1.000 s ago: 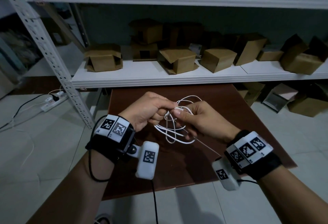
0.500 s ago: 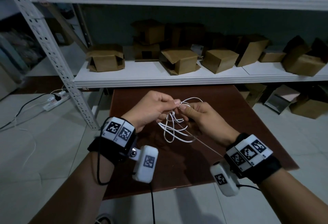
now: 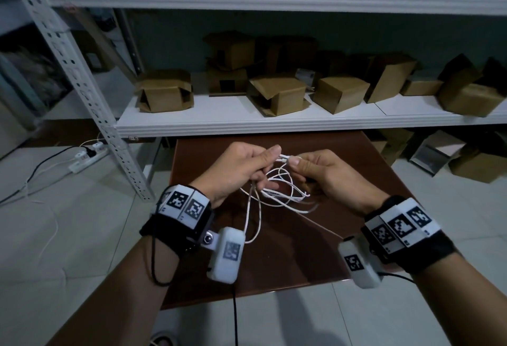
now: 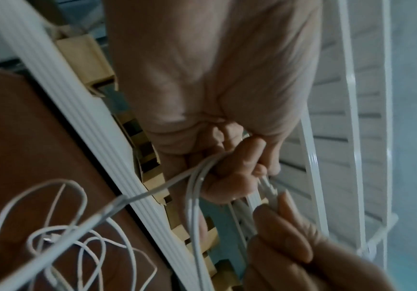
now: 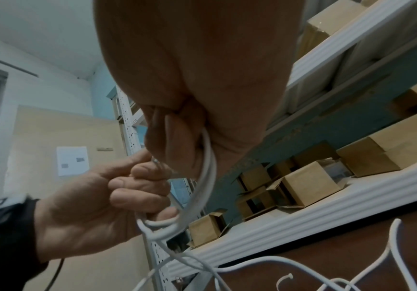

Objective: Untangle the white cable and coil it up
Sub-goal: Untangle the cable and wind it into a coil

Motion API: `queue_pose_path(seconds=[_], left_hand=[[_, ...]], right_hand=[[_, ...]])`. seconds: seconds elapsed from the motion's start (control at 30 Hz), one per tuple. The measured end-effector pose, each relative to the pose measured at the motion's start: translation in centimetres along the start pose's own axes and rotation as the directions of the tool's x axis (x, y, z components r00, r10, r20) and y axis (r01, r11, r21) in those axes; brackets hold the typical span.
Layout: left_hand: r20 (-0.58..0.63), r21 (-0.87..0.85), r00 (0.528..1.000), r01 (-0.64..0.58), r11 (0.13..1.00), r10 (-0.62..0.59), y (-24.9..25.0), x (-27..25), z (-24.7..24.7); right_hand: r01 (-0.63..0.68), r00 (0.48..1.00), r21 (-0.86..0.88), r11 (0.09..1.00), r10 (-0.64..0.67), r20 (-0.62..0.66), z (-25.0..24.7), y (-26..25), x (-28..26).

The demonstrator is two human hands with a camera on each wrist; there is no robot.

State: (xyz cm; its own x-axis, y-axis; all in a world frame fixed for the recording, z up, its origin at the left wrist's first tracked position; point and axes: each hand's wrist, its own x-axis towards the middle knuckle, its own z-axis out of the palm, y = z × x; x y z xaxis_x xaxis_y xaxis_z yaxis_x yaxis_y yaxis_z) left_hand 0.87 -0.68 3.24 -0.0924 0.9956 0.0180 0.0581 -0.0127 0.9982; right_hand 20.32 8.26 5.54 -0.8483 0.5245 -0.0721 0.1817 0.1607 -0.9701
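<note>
Since white cable (image 3: 279, 189) looks thin, light, floppy: left hand (image 3: 236, 170), right hand (image 3: 326, 173) close together pinching it, better gripping by plug end.

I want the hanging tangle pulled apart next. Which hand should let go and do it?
Probably the right hand: it only pinches the white cable near its plug end, while the left hand grips several strands and can anchor them.
</note>
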Motion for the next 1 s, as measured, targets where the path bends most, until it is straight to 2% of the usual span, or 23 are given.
queue_pose_path(seconds=[0.17,0.3,0.4,0.5,0.57,0.67,0.73,0.8,0.9,1.0], left_hand=[[-0.049,-0.143,0.999,-0.007,0.99,0.0,0.0,0.2,-0.8],[-0.186,-0.175,0.98,-0.097,0.98,0.064,-1.1,1.0,0.0],[-0.211,-0.011,0.961,-0.185,0.983,0.179,-1.4,1.2,0.3],[-0.158,0.217,0.94,-0.267,0.939,0.304,-1.4,1.3,1.0],[-0.098,0.3,0.94,-0.284,0.911,0.326,-1.5,1.3,2.0],[-0.077,0.374,0.946,-0.265,0.889,0.314,-1.5,1.4,2.6],[-0.073,0.323,0.956,-0.246,0.914,0.284,-1.3,1.4,2.1],[-0.062,0.201,0.966,-0.234,0.951,0.251,-1.1,1.2,1.7],[-0.053,0.076,0.98,-0.189,0.979,0.193,-0.9,1.0,1.3],[0.005,-0.005,0.988,-0.156,0.988,0.156,-0.9,1.0,1.0]], right_hand=[[0.063,0.991,0.034,0.997,-0.059,-0.119,0.5,-0.1,0.1],[0.105,0.981,0.045,0.993,-0.096,-0.171,1.8,0.6,0.6],[0.072,0.993,0.141,0.987,-0.058,-0.103,1.4,1.0,0.6],[0.044,0.998,0.11,0.993,-0.038,-0.049,0.7,0.9,0.4],[0.013,0.999,0.052,0.999,-0.011,-0.049,0.7,0.7,0.5],[-0.012,0.999,-0.02,1.0,0.011,-0.041,1.1,0.4,0.4],[0.006,0.998,-0.048,0.999,-0.009,-0.067,1.3,0.2,0.4],[0.041,0.994,-0.035,0.999,-0.044,-0.097,1.3,0.0,0.4],[0.098,0.986,0.035,0.995,-0.092,-0.138,1.4,-0.2,0.6],[0.142,0.966,0.082,0.987,-0.12,-0.23,1.6,-0.1,0.7]])
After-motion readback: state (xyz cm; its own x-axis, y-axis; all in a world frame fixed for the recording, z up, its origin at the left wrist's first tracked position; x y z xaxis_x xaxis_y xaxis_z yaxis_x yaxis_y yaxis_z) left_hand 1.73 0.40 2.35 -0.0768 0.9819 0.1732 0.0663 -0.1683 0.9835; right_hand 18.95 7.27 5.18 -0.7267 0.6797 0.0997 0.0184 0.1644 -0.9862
